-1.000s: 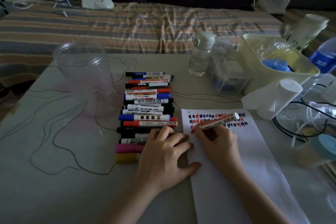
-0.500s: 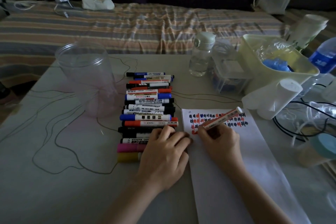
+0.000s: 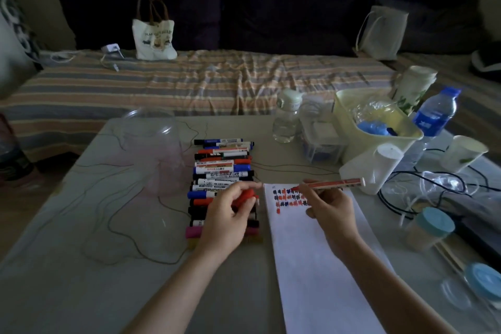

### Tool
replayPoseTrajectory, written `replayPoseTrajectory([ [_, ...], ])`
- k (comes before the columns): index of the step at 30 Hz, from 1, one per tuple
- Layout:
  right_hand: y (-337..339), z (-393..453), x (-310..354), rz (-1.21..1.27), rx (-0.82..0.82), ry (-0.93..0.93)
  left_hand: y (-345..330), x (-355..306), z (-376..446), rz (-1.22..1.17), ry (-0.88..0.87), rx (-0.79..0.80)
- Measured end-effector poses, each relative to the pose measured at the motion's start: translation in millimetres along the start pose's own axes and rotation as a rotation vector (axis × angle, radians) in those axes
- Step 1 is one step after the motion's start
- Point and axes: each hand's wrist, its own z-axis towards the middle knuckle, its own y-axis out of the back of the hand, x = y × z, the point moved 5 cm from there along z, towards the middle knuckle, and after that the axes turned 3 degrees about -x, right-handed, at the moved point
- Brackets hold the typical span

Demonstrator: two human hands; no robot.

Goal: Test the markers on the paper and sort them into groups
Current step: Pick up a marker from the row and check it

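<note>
A row of capped markers (image 3: pixel 222 168) in black, blue, red, pink and yellow lies side by side at the table's middle. To their right lies a long white paper strip (image 3: pixel 314 266) with red, blue and black test marks (image 3: pixel 287 196) at its top. My right hand (image 3: pixel 329 211) holds an uncapped red marker (image 3: pixel 333 184) nearly level, its tip just above the marks and pointing left. My left hand (image 3: pixel 226 218) hovers over the near end of the row, its fingers pinching a small red piece (image 3: pixel 245 196) that looks like a cap.
A clear plastic jar (image 3: pixel 151 149) stands left of the markers. At the back right are a water bottle (image 3: pixel 286 119), a pale tub (image 3: pixel 347 114), a tissue roll (image 3: pixel 379 168) and a blue-labelled bottle (image 3: pixel 435 116). Cables (image 3: pixel 401 195) and blue-lidded containers (image 3: pixel 431 228) crowd the right edge.
My right hand has lifted the red marker off the paper and levelled it. My left hand rose from the paper's edge and now pinches the red piece. The view tilted upward.
</note>
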Motion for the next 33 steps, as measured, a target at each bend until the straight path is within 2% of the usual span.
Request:
replayPoseTrajectory([
  [6, 2, -61, 31, 0.204, 0.004, -0.084, 16, -14, -31, -0.704, 0.536, -0.352],
  [8, -2, -82, 40, 0.219, 0.016, -0.070, 14, -26, -45, -0.860, 0.616, -0.366],
  [11, -6, -106, 51, 0.216, 0.014, -0.042, 13, -38, -63, -0.892, 0.676, -0.360],
  [15, -6, -121, 60, 0.206, -0.001, -0.050, 21, -49, -76, -0.929, 0.674, -0.392],
  [20, -15, -131, 72, 0.183, 0.043, -0.028, 26, -57, -79, -0.910, 0.618, -0.319],
  [27, -24, -134, 76, 0.157, 0.122, 0.030, 33, -59, -79, -0.763, 0.489, -0.253],
  [33, -35, -136, 72, 0.328, 0.199, -0.092, 40, -61, -77, -0.665, 0.385, -0.242],
])
